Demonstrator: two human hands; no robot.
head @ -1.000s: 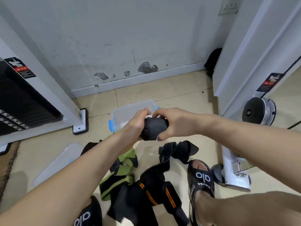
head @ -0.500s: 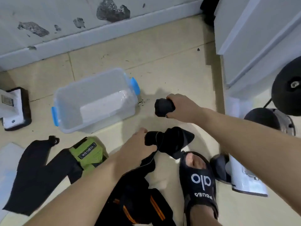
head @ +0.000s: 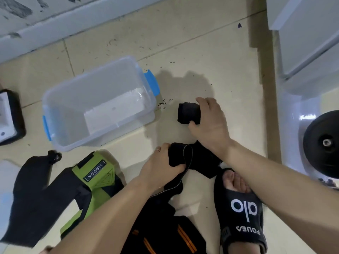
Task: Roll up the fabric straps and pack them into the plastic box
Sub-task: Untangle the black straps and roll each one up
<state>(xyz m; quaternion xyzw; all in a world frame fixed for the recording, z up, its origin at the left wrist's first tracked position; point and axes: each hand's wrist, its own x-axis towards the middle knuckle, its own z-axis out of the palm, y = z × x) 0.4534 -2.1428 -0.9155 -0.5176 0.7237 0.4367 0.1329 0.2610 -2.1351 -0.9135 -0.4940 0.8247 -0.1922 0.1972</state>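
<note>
My right hand (head: 211,123) grips a rolled black fabric strap (head: 188,113) just above the tiled floor, to the right of the clear plastic box (head: 55,96) with blue latches. My left hand (head: 161,164) holds the loose end of an unrolled black strap (head: 194,158) lying on the floor by my foot. A green and black strap (head: 93,173) marked YIBODA lies left of my left arm. A black strap with orange stripes (head: 165,233) lies under my left forearm. The box holds no straps.
My foot in a black slipper (head: 242,213) is at the lower right. A white machine base with a black wheel (head: 322,143) stands on the right. A black and white foot pad (head: 9,116) sits at the left edge. The wall skirting runs along the top.
One second ago both hands held the roll up in front of the box. My left hand has since let go and taken the loose strap on the floor, and the right hand has lowered the roll.
</note>
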